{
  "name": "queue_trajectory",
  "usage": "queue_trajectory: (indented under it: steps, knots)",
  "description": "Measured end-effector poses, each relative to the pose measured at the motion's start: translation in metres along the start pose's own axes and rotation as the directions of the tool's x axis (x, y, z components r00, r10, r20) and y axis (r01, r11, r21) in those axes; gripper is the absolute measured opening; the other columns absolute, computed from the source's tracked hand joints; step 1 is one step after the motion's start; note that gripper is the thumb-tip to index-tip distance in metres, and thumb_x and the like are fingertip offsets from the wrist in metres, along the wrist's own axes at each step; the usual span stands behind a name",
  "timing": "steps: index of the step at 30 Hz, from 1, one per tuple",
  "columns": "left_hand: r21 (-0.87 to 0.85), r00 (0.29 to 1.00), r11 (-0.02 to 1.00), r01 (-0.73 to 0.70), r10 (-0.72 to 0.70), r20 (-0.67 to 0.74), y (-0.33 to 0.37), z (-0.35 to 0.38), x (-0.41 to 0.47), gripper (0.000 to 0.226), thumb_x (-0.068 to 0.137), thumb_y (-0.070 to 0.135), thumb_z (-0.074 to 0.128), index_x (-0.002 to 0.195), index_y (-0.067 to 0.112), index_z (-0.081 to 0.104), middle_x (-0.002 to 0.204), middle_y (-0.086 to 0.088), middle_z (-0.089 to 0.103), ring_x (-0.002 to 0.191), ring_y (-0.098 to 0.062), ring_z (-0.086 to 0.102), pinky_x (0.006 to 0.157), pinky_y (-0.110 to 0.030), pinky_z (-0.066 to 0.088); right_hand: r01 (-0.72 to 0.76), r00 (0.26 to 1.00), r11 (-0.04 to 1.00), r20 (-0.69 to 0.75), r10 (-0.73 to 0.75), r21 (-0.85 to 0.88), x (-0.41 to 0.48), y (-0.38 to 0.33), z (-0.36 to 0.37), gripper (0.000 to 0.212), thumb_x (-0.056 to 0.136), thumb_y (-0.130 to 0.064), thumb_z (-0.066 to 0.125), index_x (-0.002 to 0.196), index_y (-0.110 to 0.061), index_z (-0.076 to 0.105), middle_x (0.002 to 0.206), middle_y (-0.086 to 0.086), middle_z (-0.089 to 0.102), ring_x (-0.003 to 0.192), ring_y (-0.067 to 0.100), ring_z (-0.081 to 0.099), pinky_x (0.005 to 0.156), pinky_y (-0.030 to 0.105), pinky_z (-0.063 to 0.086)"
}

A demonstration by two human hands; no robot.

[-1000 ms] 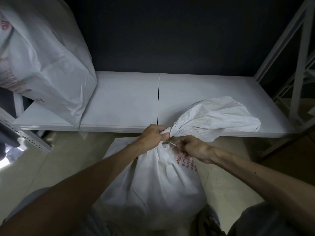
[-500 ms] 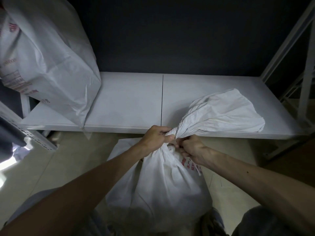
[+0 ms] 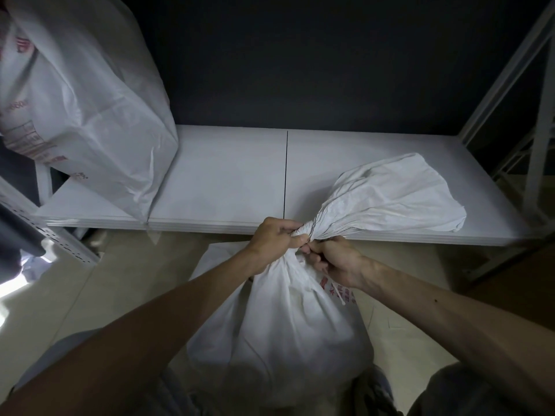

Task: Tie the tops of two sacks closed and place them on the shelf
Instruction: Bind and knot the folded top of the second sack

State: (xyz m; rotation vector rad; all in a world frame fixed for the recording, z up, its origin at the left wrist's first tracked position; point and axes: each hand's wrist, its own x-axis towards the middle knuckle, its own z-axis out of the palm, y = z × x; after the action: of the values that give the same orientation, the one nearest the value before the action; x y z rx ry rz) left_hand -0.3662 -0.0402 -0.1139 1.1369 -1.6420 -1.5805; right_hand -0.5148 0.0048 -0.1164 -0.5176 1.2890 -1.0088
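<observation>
A full white sack [image 3: 285, 331] with red print stands on the floor between my knees, just in front of the white shelf [image 3: 228, 181]. Its top is bunched into a tight neck, and the loose fabric above the neck fans out to the right over the shelf's front edge. My left hand [image 3: 274, 240] grips the neck from the left. My right hand [image 3: 336, 259] pinches at the neck from the right, where a thin white tie hangs down. A second white sack [image 3: 87, 103] with red print stands on the shelf's left end.
The shelf is a low white board with a seam down its middle, backed by a dark wall. White metal uprights and braces [image 3: 537, 121] frame its right end, and a perforated rail [image 3: 57, 238] runs at the left. The floor is pale tile.
Both hands have drawn closer together at the sack's neck, and the bunched neck looks tighter. The fanned top has shifted slightly up and to the right.
</observation>
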Motion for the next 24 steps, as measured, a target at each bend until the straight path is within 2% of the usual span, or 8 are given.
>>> queue_trajectory:
  steps: [4,8,12,15,17,20,22,24]
  knots:
    - [-0.038,1.000,0.999,0.004,-0.005,-0.015,0.001,0.003,0.000,0.019,0.084,-0.002,0.072,0.103,-0.004,0.073,0.068,-0.005,0.071,0.066,-0.011,0.066,0.072,-0.023,0.051,0.017,1.000,0.998,-0.022,-0.016,0.068,-0.001,0.000,0.001,0.028,0.090,0.018,0.039,0.080,0.000,0.057,0.065,0.012,0.053,0.051,0.014,0.034,0.034,0.017,0.022]
    - [-0.048,0.999,0.998,0.030,-0.032,-0.044,0.003,0.002,-0.002,0.020,0.083,-0.004,0.073,0.103,-0.003,0.073,0.069,-0.002,0.073,0.064,-0.007,0.068,0.067,-0.018,0.051,0.012,0.998,0.999,-0.055,-0.014,-0.045,0.000,0.003,0.002,0.026,0.089,0.013,0.046,0.074,-0.004,0.059,0.067,0.010,0.062,0.044,0.010,0.032,0.033,0.017,0.020]
    - [-0.017,0.996,0.999,0.045,-0.047,-0.080,0.000,0.000,0.000,0.019,0.080,0.001,0.077,0.099,0.006,0.077,0.079,-0.007,0.075,0.071,-0.010,0.068,0.076,-0.025,0.054,0.007,1.000,0.996,-0.019,-0.009,-0.087,-0.005,0.000,0.006,0.025,0.094,0.009,0.042,0.085,-0.005,0.059,0.070,0.010,0.058,0.045,0.008,0.033,0.035,0.016,0.020]
    - [-0.015,0.991,0.999,0.052,-0.054,-0.124,-0.002,-0.003,0.003,0.022,0.077,0.003,0.080,0.099,0.007,0.077,0.090,-0.007,0.077,0.080,-0.012,0.069,0.088,-0.031,0.054,0.013,0.999,0.977,0.032,-0.006,-0.214,-0.014,0.005,0.003,0.031,0.097,0.003,0.043,0.074,-0.008,0.060,0.074,0.009,0.058,0.049,0.010,0.034,0.042,0.022,0.023]
    - [-0.019,0.992,0.999,0.048,-0.050,-0.118,-0.002,-0.004,0.004,0.023,0.078,0.002,0.080,0.100,0.006,0.076,0.093,-0.007,0.077,0.083,-0.012,0.070,0.089,-0.031,0.054,0.027,0.997,0.965,-0.058,-0.044,-0.260,-0.018,0.012,0.001,0.034,0.097,-0.001,0.046,0.069,-0.008,0.063,0.071,0.008,0.061,0.047,0.011,0.038,0.047,0.027,0.023]
    - [0.004,0.995,0.999,0.036,-0.036,-0.095,-0.003,0.001,0.003,0.030,0.077,0.002,0.081,0.106,0.001,0.074,0.097,-0.009,0.075,0.086,-0.013,0.068,0.087,-0.026,0.053,0.071,0.983,0.955,-0.140,-0.115,-0.289,-0.020,0.015,0.000,0.028,0.096,-0.007,0.055,0.071,-0.011,0.067,0.062,0.000,0.067,0.042,0.009,0.040,0.046,0.025,0.027]
    - [0.009,0.996,0.999,0.034,-0.033,-0.080,-0.002,0.002,0.001,0.032,0.077,0.001,0.080,0.108,-0.001,0.073,0.096,-0.011,0.074,0.083,-0.011,0.067,0.084,-0.022,0.052,0.093,0.984,0.950,-0.120,-0.134,-0.297,-0.019,0.012,0.002,0.028,0.096,-0.011,0.059,0.069,-0.012,0.067,0.061,-0.001,0.067,0.042,0.007,0.039,0.042,0.020,0.030]
    - [-0.017,0.996,0.999,0.040,-0.042,-0.081,-0.002,-0.001,0.003,0.033,0.077,-0.001,0.079,0.110,-0.002,0.072,0.099,-0.015,0.074,0.085,-0.013,0.067,0.087,-0.026,0.052,0.108,0.987,0.957,-0.083,-0.135,-0.268,-0.019,0.008,0.003,0.024,0.095,-0.010,0.060,0.073,-0.009,0.068,0.064,0.001,0.067,0.041,0.004,0.042,0.038,0.015,0.032]
